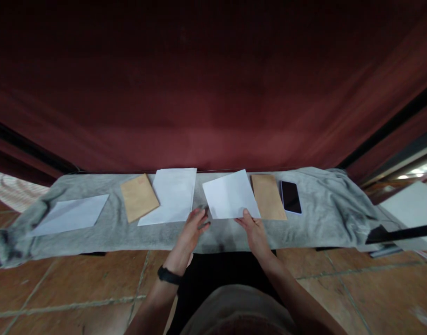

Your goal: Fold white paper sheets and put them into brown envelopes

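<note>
My right hand pinches a white sheet of paper at its near right corner, thumb on top. The sheet is tilted and overlaps a brown envelope on its right. My left hand has its fingers apart and holds nothing, close to the sheet's near left corner. Beside that hand, to the left, lies a stack of white paper. Another brown envelope rests partly over the left edge of this stack.
A phone lies right of the envelopes on the grey cloth. At the far left is another white paper. A dark red curtain-like surface rises behind. Tiled floor shows in front.
</note>
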`<state>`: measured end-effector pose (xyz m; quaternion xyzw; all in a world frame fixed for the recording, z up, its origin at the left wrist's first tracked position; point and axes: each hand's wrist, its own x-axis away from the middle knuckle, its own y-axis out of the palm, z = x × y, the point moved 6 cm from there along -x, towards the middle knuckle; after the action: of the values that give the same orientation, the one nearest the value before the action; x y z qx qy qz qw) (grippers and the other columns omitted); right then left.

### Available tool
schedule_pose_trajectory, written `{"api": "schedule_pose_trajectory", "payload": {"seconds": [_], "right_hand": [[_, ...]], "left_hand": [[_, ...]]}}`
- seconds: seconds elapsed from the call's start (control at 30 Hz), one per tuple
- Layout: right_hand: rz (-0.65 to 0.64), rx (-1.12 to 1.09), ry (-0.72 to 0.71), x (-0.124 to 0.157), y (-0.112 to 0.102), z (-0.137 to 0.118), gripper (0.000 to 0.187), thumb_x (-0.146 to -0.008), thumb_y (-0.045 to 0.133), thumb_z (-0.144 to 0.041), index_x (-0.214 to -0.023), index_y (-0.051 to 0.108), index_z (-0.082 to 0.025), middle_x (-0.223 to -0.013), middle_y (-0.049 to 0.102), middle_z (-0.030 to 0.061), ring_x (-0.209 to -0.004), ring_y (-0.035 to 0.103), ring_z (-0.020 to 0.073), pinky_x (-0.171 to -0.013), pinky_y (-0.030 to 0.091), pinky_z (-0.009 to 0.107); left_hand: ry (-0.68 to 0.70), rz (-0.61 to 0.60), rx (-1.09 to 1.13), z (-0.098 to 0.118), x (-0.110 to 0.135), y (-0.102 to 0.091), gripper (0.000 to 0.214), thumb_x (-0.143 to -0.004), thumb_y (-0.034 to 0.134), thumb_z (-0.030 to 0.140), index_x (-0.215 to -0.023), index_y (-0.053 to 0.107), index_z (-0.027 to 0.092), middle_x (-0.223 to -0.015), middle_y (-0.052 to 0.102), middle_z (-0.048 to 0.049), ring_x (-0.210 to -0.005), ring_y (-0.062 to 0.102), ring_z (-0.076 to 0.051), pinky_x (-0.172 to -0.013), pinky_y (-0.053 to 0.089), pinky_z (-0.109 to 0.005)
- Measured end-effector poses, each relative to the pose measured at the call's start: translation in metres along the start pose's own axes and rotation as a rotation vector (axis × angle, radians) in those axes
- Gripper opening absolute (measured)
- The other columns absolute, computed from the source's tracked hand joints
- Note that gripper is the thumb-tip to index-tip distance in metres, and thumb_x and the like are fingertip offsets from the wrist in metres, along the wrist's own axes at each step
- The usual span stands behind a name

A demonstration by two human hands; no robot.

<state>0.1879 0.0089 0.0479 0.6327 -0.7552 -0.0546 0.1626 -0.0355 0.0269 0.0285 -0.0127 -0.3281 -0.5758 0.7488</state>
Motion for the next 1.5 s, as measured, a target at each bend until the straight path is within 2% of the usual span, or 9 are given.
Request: {"api": "schedule_pose_trajectory", "payload": {"seconds": [0.13, 0.37, 0.53, 0.73, 0.97, 1.13, 1.23, 1.37, 1.5], "right_hand": [[-0.008, -0.226, 0.049, -0.006, 0.0, 0.018, 0.035, -0.087, 0.065, -0.057, -0.098, 0.066, -0.024, -0.108, 0.074, 0.0075, -0.105, 0.071, 0.0267, -0.095, 0.059, 0.048], [-0.071, -0.087, 0.114, -0.012, -0.028, 0.06, 0.035, -0.087, 0.058, -0.059, -0.089, 0.06, -0.025, -0.088, 0.073, 0.0083, -0.092, 0.074, 0.0301, -0.092, 0.059, 0.058], [-0.157, -0.197, 0.327, -0.006, -0.024, 0.078, 0.028, -0.085, 0.062, -0.052, -0.084, 0.056, -0.025, -0.082, 0.076, 0.0077, -0.086, 0.076, 0.0294, -0.094, 0.056, 0.06], [-0.16, -0.205, 0.361, -0.002, -0.027, 0.071, 0.018, -0.087, 0.06, -0.041, -0.083, 0.055, -0.024, -0.084, 0.076, 0.0092, -0.089, 0.076, 0.0284, -0.099, 0.054, 0.058], [-0.273, 0.04, 0.294, 0.011, -0.065, 0.056, 0.038, -0.09, 0.048, -0.053, -0.101, 0.064, -0.02, -0.114, 0.074, 0.019, -0.106, 0.073, 0.0306, -0.095, 0.056, 0.055], [-0.015, 0.237, 0.235, 0.013, -0.094, 0.052, 0.043, -0.085, 0.059, -0.061, -0.104, 0.065, -0.024, -0.078, 0.074, 0.007, -0.068, 0.073, 0.0263, -0.067, 0.062, 0.047], [0.038, 0.42, -0.001, 0.012, -0.075, 0.037, 0.046, -0.092, 0.052, -0.061, -0.115, 0.065, -0.024, -0.096, 0.076, 0.0081, -0.091, 0.073, 0.0272, -0.087, 0.06, 0.048], [-0.219, 0.813, -0.316, 0.016, -0.011, 0.035, 0.052, -0.104, 0.033, -0.047, -0.146, 0.05, -0.022, -0.152, 0.051, 0.0098, -0.142, 0.046, 0.0249, -0.12, 0.038, 0.049], [-0.357, 1.176, -0.553, 0.024, 0.023, 0.053, 0.057, -0.107, 0.031, -0.038, -0.16, 0.026, -0.02, -0.164, 0.033, 0.0093, -0.152, 0.029, 0.0233, -0.125, 0.028, 0.049]], "left_hand": [[-0.015, -0.094, -0.077, -0.02, 0.0, 0.013, 0.051, -0.071, 0.085, 0.033, -0.114, 0.061, 0.022, -0.099, 0.073, -0.0045, -0.085, 0.071, -0.018, -0.082, 0.055, -0.033], [0.266, 0.078, -0.392, -0.015, -0.016, 0.0, 0.065, -0.066, 0.076, 0.03, -0.127, 0.057, 0.018, -0.066, 0.058, 0.0073, -0.06, 0.057, -0.013, -0.062, 0.044, -0.025], [0.405, 0.176, -0.668, -0.004, -0.012, -0.016, 0.061, -0.069, 0.069, 0.019, -0.128, 0.057, 0.016, -0.066, 0.057, 0.0061, -0.064, 0.058, -0.016, -0.065, 0.046, -0.027], [0.459, 0.218, -0.847, -0.005, -0.003, -0.024, 0.057, -0.077, 0.068, 0.021, -0.132, 0.057, 0.016, -0.071, 0.061, 0.0026, -0.065, 0.061, -0.019, -0.068, 0.045, -0.029], [0.617, 0.341, -1.456, -0.008, 0.032, -0.018, 0.042, -0.096, 0.05, 0.031, -0.135, 0.058, 0.015, -0.104, 0.068, -0.0141, -0.091, 0.066, -0.028, -0.084, 0.049, -0.038], [0.934, 0.133, -1.626, -0.031, 0.048, 0.019, 0.043, -0.101, 0.042, 0.028, -0.14, 0.055, 0.017, -0.133, 0.061, -0.0174, -0.127, 0.056, -0.032, -0.106, 0.043, -0.046], [1.043, -0.054, -1.665, -0.054, 0.042, 0.044, 0.052, -0.102, 0.04, 0.028, -0.153, 0.039, 0.016, -0.159, 0.041, -0.0143, -0.149, 0.033, -0.03, -0.12, 0.029, -0.051], [1.061, -0.143, -1.727, -0.079, 0.028, 0.056, 0.06, -0.101, 0.038, 0.024, -0.158, 0.026, 0.01, -0.162, 0.035, -0.0172, -0.153, 0.026, -0.028, -0.122, 0.027, -0.052], [1.097, -0.159, -1.773, -0.084, 0.025, 0.047, 0.067, -0.096, 0.035, 0.015, -0.161, 0.017, 0.01, -0.164, 0.028, -0.0178, -0.154, 0.024, -0.027, -0.123, 0.028, -0.052]]}}
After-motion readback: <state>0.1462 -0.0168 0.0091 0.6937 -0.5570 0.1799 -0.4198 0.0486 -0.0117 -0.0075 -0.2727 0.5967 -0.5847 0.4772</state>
